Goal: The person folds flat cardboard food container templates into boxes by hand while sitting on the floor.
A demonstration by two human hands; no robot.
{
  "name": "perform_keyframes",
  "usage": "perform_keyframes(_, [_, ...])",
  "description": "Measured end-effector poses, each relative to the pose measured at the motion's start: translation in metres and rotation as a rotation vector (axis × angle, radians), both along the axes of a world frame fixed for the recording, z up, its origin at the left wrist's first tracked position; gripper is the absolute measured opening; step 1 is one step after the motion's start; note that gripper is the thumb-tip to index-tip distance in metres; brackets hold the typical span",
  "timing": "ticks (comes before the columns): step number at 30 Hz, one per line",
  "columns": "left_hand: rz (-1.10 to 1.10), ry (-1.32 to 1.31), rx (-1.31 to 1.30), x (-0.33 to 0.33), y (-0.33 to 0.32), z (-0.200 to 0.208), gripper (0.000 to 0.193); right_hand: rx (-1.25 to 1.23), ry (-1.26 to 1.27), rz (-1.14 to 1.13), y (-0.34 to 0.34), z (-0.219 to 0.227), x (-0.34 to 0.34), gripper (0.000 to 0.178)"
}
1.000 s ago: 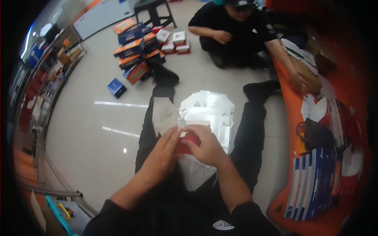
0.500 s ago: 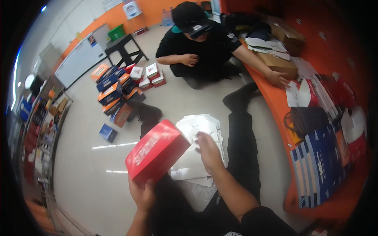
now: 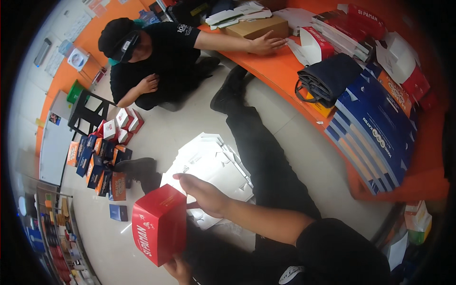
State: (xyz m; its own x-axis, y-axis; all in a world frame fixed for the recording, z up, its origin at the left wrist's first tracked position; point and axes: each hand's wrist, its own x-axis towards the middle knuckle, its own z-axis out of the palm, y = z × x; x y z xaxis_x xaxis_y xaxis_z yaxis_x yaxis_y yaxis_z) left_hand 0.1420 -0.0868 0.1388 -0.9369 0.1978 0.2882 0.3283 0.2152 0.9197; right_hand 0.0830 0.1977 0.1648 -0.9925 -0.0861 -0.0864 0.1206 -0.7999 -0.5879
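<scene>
A folded red cardboard box (image 3: 159, 223) with white lettering stands tilted over my lap. My left hand (image 3: 178, 268) grips it from below; part of that hand is hidden under the box. At the box's upper right edge, my right hand (image 3: 206, 194) has its thumb over the top and fingers against the side, partly out of sight behind the box. Beyond it, between my legs, lies a pile of flat white unfolded box blanks (image 3: 209, 164) on the floor.
A person (image 3: 161, 66) sits across from me, one hand reaching onto the orange table (image 3: 266, 64). Flat blue boxes (image 3: 375, 133), a dark cloth bag (image 3: 327, 78) and open red-and-white boxes (image 3: 318, 47) lie there. Folded boxes (image 3: 102, 159) are heaped at left near a black stool (image 3: 88, 114).
The view has swung to the right. The red box has turned more upright and come lower, and my right hand has moved from beside it onto its edge.
</scene>
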Motion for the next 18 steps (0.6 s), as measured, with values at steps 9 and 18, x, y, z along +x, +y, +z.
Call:
perform_keyframes(9, [0.234, -0.286, 0.062, -0.009, 0.024, 0.016, 0.085, 0.016, 0.107, 0.079, 0.002, -0.011, -0.005, 0.042])
perform_keyframes(18, [0.099, 0.353, -0.745, -0.007, 0.043, 0.049, 0.076, 0.901, 0.410, 0.165, -0.009, -0.005, 0.011, 0.039])
